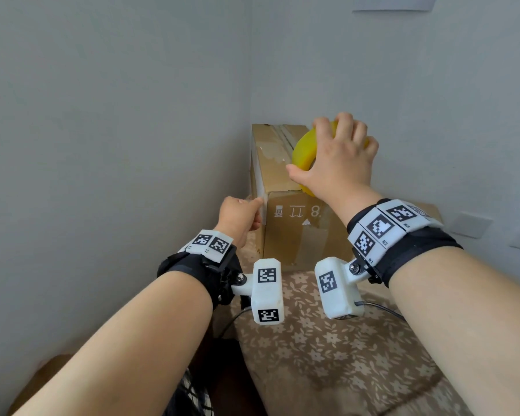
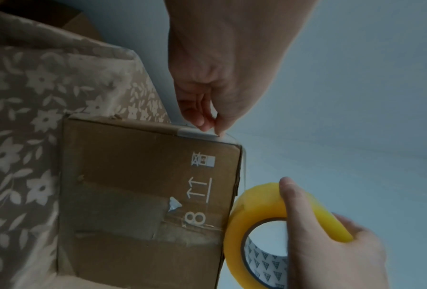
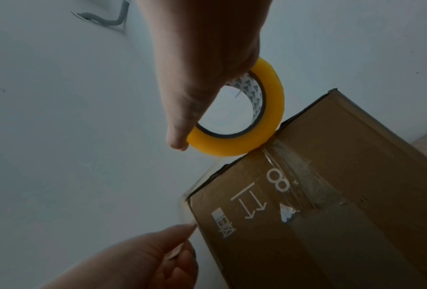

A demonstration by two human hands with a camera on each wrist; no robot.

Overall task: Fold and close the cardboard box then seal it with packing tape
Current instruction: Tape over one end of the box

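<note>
While the grey walls meet in a corner at the far side, a brown cloth with white flowers covers the surface near the person. On the far end of that cloth, right up in the corner, sits the cardboard box. Its top flaps are folded shut. Its near side shows a white 8, two arrows and a little picture mark. Old clear tape runs along the top of the box and down the near side.

The right hand is on top of the box, toward its right side. Its fingers and thumb are curled round the yellow tape roll, and the roll touches the top edge of the box. A clear strip of tape runs from the roll along the top near edge to the left corner.

The left hand is at the near left corner of the box. Its thumb and fingers pinch the end of the clear strip against that corner edge.
</note>
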